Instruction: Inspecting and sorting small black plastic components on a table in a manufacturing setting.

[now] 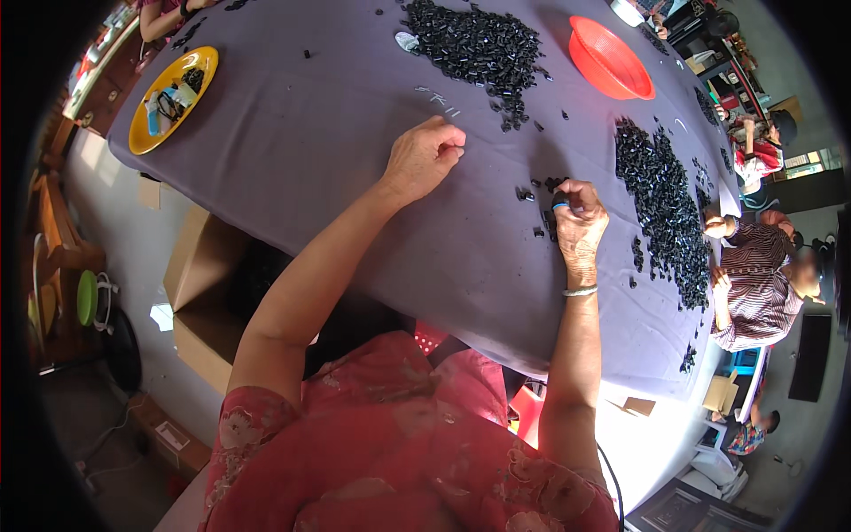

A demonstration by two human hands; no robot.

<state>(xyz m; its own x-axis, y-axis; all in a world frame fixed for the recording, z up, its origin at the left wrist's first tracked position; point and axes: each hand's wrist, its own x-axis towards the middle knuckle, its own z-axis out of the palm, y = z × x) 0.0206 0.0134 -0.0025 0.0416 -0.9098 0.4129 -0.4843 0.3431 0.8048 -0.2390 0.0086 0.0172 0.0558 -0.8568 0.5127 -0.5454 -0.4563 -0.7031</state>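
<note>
My left hand (425,152) hovers over the cloth-covered table with its fingertips pinched together; whatever they hold is too small to make out. Just beyond it lie several thin, light metal-like strips (441,100). My right hand (581,222) has its fingers curled and pressed together, reaching down at a few loose small black pieces (525,192). A blue band shows on one of its digits, and a pale bracelet circles the wrist. What the right fingertips grip, if anything, is hidden.
A big heap of black pieces (479,53) spreads at the far side, another heap (660,213) at right. A red plastic basin (612,60) stands between them. At far left, a yellow tray (209,66) holds small items. Another person (762,284) sits at right. A cardboard box (199,293) stands below.
</note>
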